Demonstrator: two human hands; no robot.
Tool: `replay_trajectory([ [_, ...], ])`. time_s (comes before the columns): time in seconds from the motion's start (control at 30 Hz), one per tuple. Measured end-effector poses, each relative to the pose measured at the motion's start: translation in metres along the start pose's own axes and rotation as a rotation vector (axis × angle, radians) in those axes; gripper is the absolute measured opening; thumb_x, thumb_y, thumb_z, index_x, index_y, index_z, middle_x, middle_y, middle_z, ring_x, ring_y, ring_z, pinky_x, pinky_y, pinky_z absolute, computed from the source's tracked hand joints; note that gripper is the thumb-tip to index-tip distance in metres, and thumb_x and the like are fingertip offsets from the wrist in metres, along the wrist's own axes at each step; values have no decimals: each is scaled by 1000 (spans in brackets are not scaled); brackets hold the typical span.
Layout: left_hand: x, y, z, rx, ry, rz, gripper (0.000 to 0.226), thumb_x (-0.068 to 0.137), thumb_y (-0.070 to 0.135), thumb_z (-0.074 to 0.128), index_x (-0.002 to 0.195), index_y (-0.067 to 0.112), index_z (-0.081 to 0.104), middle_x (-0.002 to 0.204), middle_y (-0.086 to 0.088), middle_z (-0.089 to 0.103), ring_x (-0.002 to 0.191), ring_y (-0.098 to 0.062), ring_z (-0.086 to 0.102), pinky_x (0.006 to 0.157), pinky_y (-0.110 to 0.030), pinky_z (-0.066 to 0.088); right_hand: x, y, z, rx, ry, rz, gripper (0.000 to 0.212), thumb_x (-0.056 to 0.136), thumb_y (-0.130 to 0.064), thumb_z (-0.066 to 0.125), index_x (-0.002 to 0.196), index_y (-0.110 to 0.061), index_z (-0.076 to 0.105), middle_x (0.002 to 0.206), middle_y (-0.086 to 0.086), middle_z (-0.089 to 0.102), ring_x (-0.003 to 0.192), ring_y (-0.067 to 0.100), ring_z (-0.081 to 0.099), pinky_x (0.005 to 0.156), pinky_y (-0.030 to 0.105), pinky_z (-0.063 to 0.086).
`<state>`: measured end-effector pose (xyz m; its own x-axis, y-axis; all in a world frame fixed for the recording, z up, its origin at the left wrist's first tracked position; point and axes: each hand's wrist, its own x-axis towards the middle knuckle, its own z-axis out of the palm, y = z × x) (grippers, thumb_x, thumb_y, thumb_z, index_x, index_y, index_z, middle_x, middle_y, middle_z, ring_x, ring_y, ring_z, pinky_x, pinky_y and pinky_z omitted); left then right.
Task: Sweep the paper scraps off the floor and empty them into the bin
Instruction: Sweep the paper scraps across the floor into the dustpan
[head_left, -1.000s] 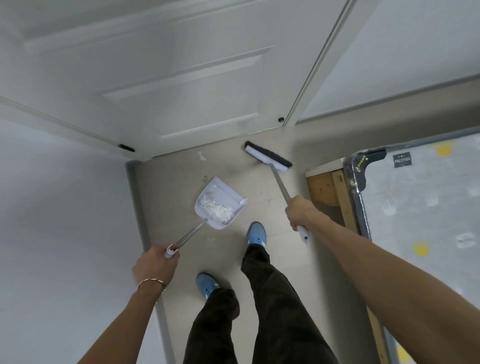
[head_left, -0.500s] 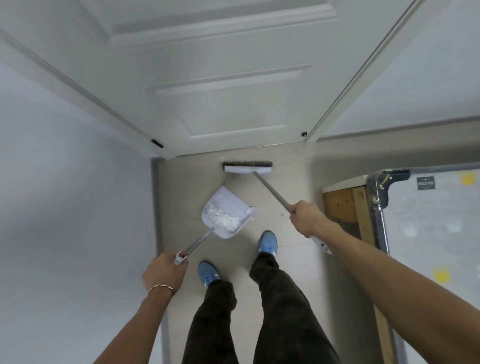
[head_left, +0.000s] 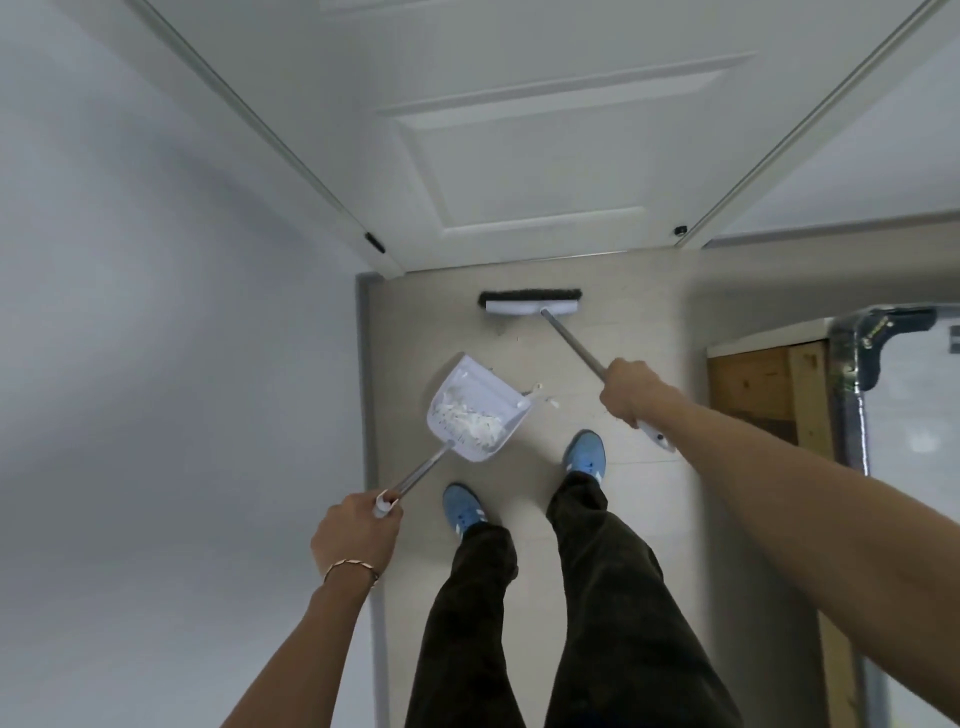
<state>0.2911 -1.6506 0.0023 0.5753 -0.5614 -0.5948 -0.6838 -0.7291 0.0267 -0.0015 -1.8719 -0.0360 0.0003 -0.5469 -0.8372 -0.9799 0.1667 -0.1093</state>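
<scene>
Resting nearer the door (head_left: 545, 130) now, broom (head_left: 530, 304).

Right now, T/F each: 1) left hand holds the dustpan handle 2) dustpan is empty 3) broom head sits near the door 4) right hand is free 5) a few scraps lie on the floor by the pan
1) The left hand holds the dustpan by its handle. True.
2) The dustpan is empty. False: a pile of white paper scraps lies in it.
3) The broom head sits on the floor close to the white door. True.
4) The right hand is free. False: it grips the broom handle.
5) A few loose scraps lie on the floor beside the pan's right edge. True.
</scene>
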Motion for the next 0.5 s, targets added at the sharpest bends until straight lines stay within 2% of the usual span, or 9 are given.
replay_trajectory([
  [0.03, 0, -3, -1, 2, -5, 5, 29, 85, 45, 52, 71, 27, 69, 64, 1, 65, 64, -24, 64, 60, -30, 54, -8, 12, 6, 14, -24, 19, 23, 93, -7, 45, 115, -2, 51, 80, 8, 54, 61, 22, 58, 46, 27, 45],
  [0.1, 3, -7, -3, 6, -7, 14, 33, 86, 41, 51, 60, 24, 60, 59, 0, 62, 60, -23, 63, 59, -28, 53, -26, 37, 20, 45, -62, 42, 23, 96, -13, 47, 117, -4, 52, 81, 7, 55, 62, 19, 61, 47, 25, 49],
  [0.23, 12, -16, -4, 51, -24, 48, 38, 87, 41, 52, 54, 22, 53, 59, 0, 61, 59, -22, 61, 53, -23, 42, -54, 74, 31, 100, -82, 77, 31, 97, -18, 47, 125, -9, 58, 87, 8, 64, 63, 22, 67, 49, 26, 57],
  [0.37, 23, -29, -8, 116, -24, 125, 34, 85, 43, 54, 58, 22, 60, 60, 1, 62, 60, -22, 62, 53, -23, 43, -88, 93, 34, 192, -56, 115, 34, 98, -19, 49, 129, -12, 60, 81, 6, 64, 57, 17, 60, 43, 19, 46],
  [0.5, 36, -45, -15, 212, -30, 217, 29, 84, 44, 54, 70, 23, 69, 67, 1, 66, 64, -22, 62, 55, -24, 46, -117, 112, 60, 342, -28, 237, 34, 98, -17, 46, 130, -11, 59, 73, 9, 60, 49, 19, 53, 41, 21, 44],
])
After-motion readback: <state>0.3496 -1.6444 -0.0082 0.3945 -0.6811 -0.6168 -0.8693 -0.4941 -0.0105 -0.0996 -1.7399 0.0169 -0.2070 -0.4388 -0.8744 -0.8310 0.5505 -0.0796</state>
